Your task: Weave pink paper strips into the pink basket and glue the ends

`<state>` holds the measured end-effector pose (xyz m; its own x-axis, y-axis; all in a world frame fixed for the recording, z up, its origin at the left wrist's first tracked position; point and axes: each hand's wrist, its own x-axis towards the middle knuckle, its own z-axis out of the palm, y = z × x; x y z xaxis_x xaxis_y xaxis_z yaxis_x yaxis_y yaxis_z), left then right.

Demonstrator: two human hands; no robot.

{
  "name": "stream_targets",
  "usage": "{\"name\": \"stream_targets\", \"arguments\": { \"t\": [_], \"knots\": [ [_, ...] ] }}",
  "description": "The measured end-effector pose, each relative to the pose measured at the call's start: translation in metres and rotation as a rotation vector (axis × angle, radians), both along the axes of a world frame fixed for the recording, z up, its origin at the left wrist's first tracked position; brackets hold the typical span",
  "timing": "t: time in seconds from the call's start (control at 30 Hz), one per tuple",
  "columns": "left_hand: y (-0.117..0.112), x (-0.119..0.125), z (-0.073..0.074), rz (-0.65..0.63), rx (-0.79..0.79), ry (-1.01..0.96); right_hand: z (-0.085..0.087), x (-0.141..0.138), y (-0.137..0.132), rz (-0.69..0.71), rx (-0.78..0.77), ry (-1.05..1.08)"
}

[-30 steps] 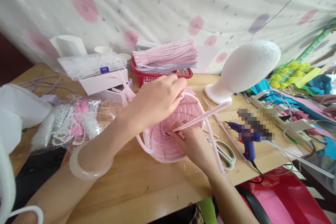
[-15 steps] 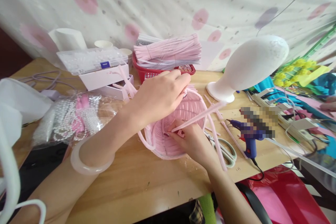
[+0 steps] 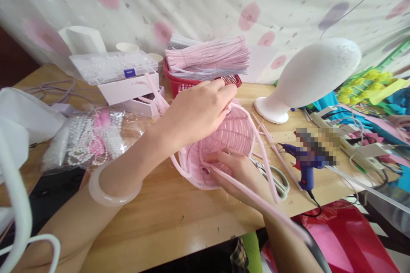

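A small woven pink basket (image 3: 235, 134) lies tilted on the wooden table (image 3: 166, 217), its opening facing me. My left hand (image 3: 195, 111) is curled over the basket's far rim and grips it. My right hand (image 3: 237, 170) is inside the opening, fingers closed on a long pink strip (image 3: 256, 198) that runs from the basket's inside down over my right wrist. Other loose pink strips (image 3: 267, 158) stick out of the basket's right side. A pale bangle (image 3: 112, 192) sits on my left wrist.
A red basket (image 3: 198, 83) holds a bundle of pink strips. White boxes (image 3: 123, 87), a bag of pearls (image 3: 92, 136), a white foam head (image 3: 307, 79), scissors (image 3: 278, 181) and a blue glue gun (image 3: 304, 168) surround the work. Cables and coloured craft items crowd the right side.
The pink strip in my right hand has swung from pointing up and right to hanging down over my right wrist. My left hand has stayed on the rim.
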<state>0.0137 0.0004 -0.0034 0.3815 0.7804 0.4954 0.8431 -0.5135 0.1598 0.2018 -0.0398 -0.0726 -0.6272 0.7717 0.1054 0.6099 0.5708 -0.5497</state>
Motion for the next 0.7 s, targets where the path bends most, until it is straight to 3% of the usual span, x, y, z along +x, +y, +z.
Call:
{"name": "stream_targets", "arguments": {
  "t": [0.23,0.47,0.7],
  "knots": [
    [0.003,0.000,-0.001,0.010,-0.004,0.003,0.004,0.007,-0.014,0.044,0.203,0.076],
    [0.004,0.000,-0.004,0.000,0.030,0.014,0.003,0.011,-0.027,-0.003,0.247,0.123],
    [0.002,-0.001,-0.005,0.003,0.074,0.029,0.000,0.008,-0.037,0.066,0.242,0.233]
  ]
}}
